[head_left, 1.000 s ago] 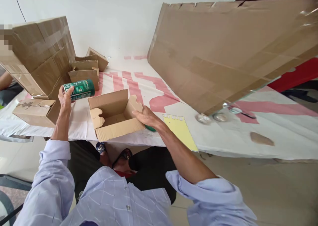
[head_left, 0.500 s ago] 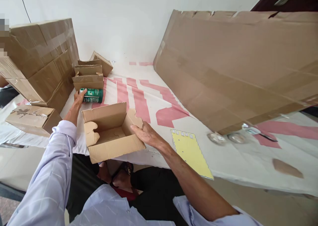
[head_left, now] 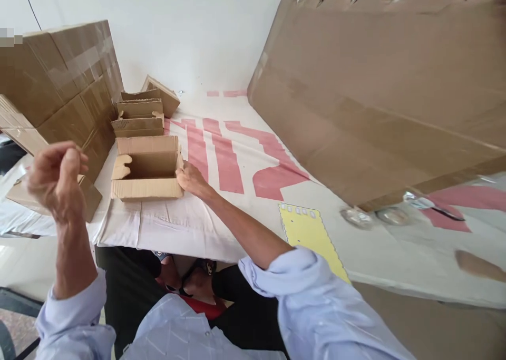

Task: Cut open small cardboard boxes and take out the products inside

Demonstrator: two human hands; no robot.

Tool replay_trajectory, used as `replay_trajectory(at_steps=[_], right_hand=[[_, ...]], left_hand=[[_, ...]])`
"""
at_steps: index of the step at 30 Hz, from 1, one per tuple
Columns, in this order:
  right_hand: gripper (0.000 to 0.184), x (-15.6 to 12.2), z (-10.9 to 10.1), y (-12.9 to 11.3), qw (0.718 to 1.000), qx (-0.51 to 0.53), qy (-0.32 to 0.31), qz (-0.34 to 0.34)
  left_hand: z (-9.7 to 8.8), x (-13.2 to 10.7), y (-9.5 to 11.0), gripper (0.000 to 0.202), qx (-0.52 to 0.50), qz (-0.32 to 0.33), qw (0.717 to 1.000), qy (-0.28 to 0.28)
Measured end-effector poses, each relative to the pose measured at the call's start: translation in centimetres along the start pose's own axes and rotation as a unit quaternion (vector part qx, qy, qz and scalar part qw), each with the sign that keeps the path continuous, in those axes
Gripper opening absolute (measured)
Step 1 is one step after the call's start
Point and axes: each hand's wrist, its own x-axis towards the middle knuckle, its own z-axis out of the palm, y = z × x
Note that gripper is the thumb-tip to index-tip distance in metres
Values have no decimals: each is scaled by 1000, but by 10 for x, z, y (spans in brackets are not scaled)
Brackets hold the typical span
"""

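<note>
A small open cardboard box (head_left: 145,187) sits on the white cloth with pink marks (head_left: 221,212), its flaps up. My right hand (head_left: 190,180) is stretched out to the box's right wall and grips it at the near corner. My left hand (head_left: 57,178) is raised off the table at the left, fingers curled in, with nothing in them. I cannot see into the box from here, and no green can shows anywhere.
Two more small open boxes (head_left: 138,115) stand right behind the first. A big taped carton (head_left: 59,80) stands at the left with a closed flat box (head_left: 89,194) by it. A large cardboard sheet (head_left: 375,86) leans over the right. A yellow sheet (head_left: 310,233) and clear tape rolls (head_left: 356,216) lie near the front edge.
The open box has gone from the front edge back and left, up against the other small boxes. My left hand left the green can and rose; the can is out of sight.
</note>
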Motion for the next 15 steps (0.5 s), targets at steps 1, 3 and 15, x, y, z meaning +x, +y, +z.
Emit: replay_trajectory(at_steps=[1,3,15], right_hand=[[30,8,7,-5,1000,5,10,19],[39,17,16,-18,997,19,5,70],[70,-80,31,-12,995,92,-19,-43]], left_hand=[[-5,-15,8,13,31,4,999,-7],[-7,-46,6,17,107,-28,988,-104],[64,-75,-142,38,287,-202,892,-283]])
